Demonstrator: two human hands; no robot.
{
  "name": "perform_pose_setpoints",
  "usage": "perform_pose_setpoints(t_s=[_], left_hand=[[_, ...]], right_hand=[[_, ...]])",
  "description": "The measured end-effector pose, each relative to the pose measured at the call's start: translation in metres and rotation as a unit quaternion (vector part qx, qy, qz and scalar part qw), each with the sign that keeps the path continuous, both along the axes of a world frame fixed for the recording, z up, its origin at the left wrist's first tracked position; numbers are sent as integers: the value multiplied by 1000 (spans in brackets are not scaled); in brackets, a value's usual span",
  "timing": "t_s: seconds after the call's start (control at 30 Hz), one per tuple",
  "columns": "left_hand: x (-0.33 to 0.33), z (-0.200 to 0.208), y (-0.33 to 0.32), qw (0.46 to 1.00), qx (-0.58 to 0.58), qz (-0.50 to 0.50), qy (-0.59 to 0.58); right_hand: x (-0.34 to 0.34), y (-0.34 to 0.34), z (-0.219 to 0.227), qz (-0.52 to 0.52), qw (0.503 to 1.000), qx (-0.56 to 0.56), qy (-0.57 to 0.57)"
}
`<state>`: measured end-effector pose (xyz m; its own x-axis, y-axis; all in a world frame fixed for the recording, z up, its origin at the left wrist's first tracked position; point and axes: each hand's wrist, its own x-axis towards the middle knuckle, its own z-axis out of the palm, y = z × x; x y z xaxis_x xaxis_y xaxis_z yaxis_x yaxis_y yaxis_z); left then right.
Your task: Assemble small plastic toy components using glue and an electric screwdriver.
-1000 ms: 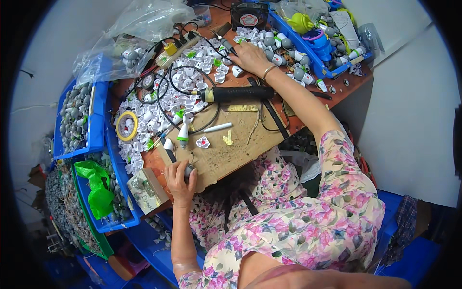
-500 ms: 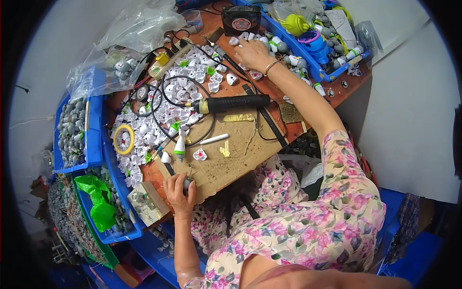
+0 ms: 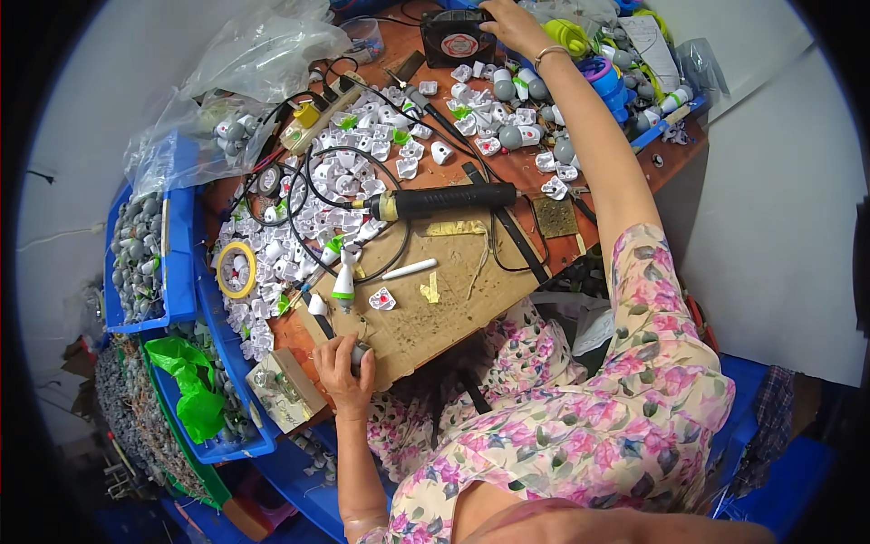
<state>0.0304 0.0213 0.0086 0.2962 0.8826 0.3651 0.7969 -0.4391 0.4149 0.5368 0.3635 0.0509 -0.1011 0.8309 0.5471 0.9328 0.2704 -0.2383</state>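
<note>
At the near left edge of a worn cardboard sheet [image 3: 426, 331], my left hand [image 3: 346, 379] is closed around a small grey rounded part [image 3: 361, 354]. My right arm reaches to the far side of the table. There my right hand [image 3: 518, 29] grips the upper right corner of a black square fan [image 3: 458, 41], its fingertips partly cut off by the picture's edge. Just beyond my left hand, a white and green cone-shaped piece [image 3: 343, 279] stands beside a white cap [image 3: 317, 306]. A white shell with a red spot [image 3: 382, 298] and a white stick [image 3: 410, 269] lie on the cardboard.
White plastic shells [image 3: 349, 172] cover the table's left and middle. A black-handled tool [image 3: 444, 199] with a looping cable lies across them. Blue bins [image 3: 174, 263] of grey parts stand left. Another blue tray [image 3: 648, 136] is at far right. Yellow tape [image 3: 236, 269] lies left.
My right hand has moved from the loose white parts to the fan farther back. Parts it covered now show, spread below the fan. My left hand stays in place, holding the grey part.
</note>
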Motion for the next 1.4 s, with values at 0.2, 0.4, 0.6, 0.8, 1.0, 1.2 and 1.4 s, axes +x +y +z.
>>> perform_pose_setpoints(t_s=[0.2, 0.4, 0.6, 0.8, 1.0, 1.2, 1.4], left_hand=[[-1, -1, 1, 1000, -5, 2, 1], [0, 0, 1, 1000, -3, 3, -4], [0, 1, 1, 1000, -4, 2, -2], [2, 2, 1, 1000, -12, 2, -7], [0, 1, 2, 1000, -13, 8, -8], [-1, 1, 0, 1000, -9, 9, 0], [0, -2, 1, 1000, -17, 10, -7]], right_hand=[[-5, 11, -13, -9, 996, 94, 11], [-33, -24, 24, -33, 999, 13, 25], [-107, -22, -6, 19, 991, -85, -104], [-135, -30, -21, 2, 961, -269, -61], [-141, -35, -24, 0, 967, -252, -37], [-136, -14, -44, 11, 1000, -1, 27], [-137, 3, -42, -3, 994, -108, -30]])
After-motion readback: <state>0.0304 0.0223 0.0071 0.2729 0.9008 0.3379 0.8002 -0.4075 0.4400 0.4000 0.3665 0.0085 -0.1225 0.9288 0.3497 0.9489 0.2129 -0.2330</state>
